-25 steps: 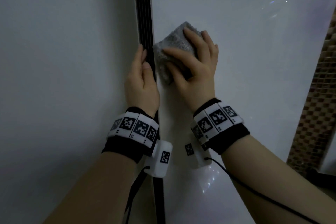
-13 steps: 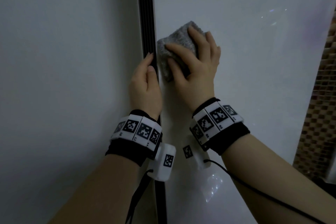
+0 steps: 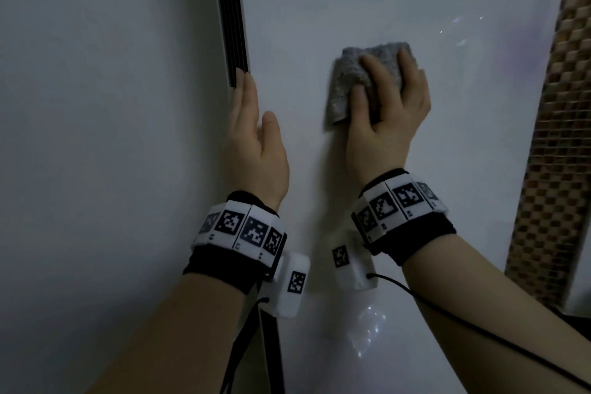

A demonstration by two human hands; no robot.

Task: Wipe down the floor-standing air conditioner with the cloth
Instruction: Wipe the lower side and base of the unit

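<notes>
Dim, bluish light covers the glossy white air conditioner (image 3: pixel 399 3), whose panels fill nearly the whole view. Nearest the camera, two bare forearms (image 3: pixel 179 329) reach up and away. Each wrist is wrapped in a black band (image 3: pixel 217 269) carrying white marker tags (image 3: pixel 252 230), and thin black cables (image 3: pixel 479 333) trail down from small white boxes (image 3: pixel 294 285) beside the bands. Beyond the left wrist, the left hand (image 3: pixel 256 150) lies flat against the cabinet along the black vertical slot (image 3: pixel 235 9). Its fingers are straight and the thumb is spread to the right, the grip wide open and holding nothing. To the right and apart from it, the right hand (image 3: pixel 390 112) presses a wadded grey cloth (image 3: pixel 348 80) against the front panel. The fingers curl over the wad and the thumb lies across its near side, the grip closed on the fabric. That cloth sits roughly midway between the slot and the panel's right edge. Farther right, a brown mosaic-tiled wall (image 3: pixel 553 169) stands beside the unit.
</notes>
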